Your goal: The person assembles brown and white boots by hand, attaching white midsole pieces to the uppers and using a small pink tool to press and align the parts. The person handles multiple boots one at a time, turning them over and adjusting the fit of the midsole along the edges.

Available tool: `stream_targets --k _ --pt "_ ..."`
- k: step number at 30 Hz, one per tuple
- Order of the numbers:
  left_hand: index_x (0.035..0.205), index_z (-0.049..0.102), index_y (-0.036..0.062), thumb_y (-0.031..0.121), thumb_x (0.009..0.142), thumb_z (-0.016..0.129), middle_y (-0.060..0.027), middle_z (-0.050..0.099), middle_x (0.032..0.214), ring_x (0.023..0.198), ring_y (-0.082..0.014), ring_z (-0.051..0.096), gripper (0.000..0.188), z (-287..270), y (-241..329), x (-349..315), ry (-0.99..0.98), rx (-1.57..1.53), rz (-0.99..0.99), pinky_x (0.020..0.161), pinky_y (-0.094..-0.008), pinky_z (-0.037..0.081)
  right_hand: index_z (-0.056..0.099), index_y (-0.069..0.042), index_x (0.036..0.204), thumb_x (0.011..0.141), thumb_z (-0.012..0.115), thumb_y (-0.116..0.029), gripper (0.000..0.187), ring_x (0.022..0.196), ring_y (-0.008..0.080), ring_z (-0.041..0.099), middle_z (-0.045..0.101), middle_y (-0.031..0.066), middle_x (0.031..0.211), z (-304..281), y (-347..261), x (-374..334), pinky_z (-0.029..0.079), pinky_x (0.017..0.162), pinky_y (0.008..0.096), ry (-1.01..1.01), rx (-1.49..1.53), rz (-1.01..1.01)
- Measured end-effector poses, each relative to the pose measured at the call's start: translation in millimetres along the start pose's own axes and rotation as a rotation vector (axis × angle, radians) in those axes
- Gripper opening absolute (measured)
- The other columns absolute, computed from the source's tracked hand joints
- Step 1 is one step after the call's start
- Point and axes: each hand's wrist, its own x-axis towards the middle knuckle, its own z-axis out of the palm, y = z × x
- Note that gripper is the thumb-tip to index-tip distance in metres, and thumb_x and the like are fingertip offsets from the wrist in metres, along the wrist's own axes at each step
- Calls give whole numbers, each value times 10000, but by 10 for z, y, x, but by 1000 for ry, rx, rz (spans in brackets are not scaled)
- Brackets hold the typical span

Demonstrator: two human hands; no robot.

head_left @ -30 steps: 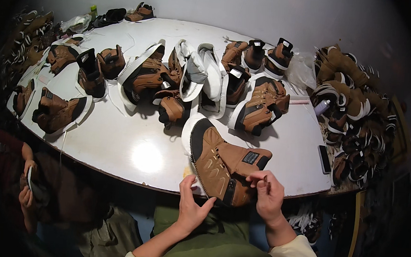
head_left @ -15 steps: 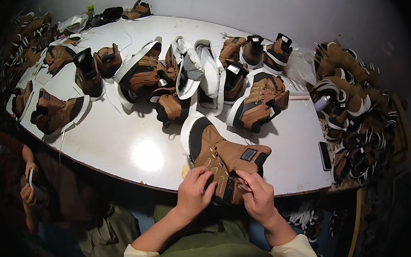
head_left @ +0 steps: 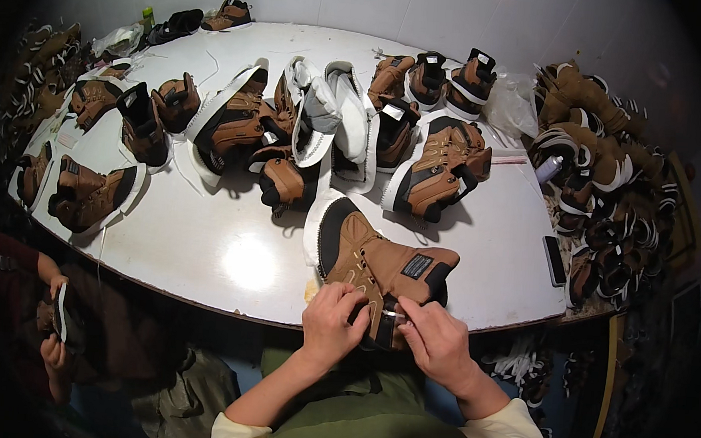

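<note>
A brown and black shoe upper (head_left: pixel 392 258) lies on its side at the table's near edge, with a white rim round its toe and a dark label on the tongue. My left hand (head_left: pixel 332 322) is closed on its near edge, fingers bent over the brown material. Close beside it, my right hand (head_left: pixel 439 341) is pinched over the black strip of the upper. A small shiny piece shows at those fingertips, too small to name. The part of the upper under both hands is hidden.
Several similar brown shoes (head_left: pixel 442 172) stand across the white table (head_left: pixel 476 267). Shoe uppers are heaped (head_left: pixel 611 155) at the right, near a dark phone (head_left: pixel 554 262) and a spool (head_left: pixel 548 169). At the lower left, another person's hands (head_left: pixel 53 349) hold a shoe piece.
My right hand has shifted slightly down over the black strip, and a shiny piece now shows at its fingertips. My left hand stays nearly in place. The other person's shoe piece has turned.
</note>
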Motion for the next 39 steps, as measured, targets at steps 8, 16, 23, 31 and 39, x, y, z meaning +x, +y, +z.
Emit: stream_targets --k 8,16,23,31,39 --pt "827 634 44 67 684 710 -98 605 844 764 -277 602 163 -29 -52 24 35 6 55 658 -365 486 607 -24 1105 779 693 -111 348 693 238 580 554 87 782 76 -80 59 469 570 341 -45 -36 26" --pt "801 553 37 100 702 649 -104 521 837 742 -264 536 151 190 -111 -89 124 18 200 629 -356 419 554 42 1147 855 533 19 293 819 326 565 552 180 937 107 -171 -140 461 749 366 -16 -10 117" --pt "734 511 55 119 681 634 -86 470 797 747 -237 505 148 268 7 -38 147 103 177 610 -324 379 539 41 1162 862 515 32 301 858 294 555 532 158 949 138 -38 -89 449 775 336 -80 64 133" --pt "797 530 14 89 706 627 -121 485 858 740 -279 537 152 351 -49 51 20 -31 70 620 -363 429 534 42 1185 878 507 16 309 882 311 550 533 176 966 117 67 -53 441 803 347 -31 23 125" --pt "828 524 -9 60 704 621 -146 492 882 727 -320 544 172 353 -82 57 25 -121 49 622 -389 440 624 -6 1131 896 588 -88 251 847 334 592 615 178 947 54 -216 89 480 752 380 -4 -57 108"
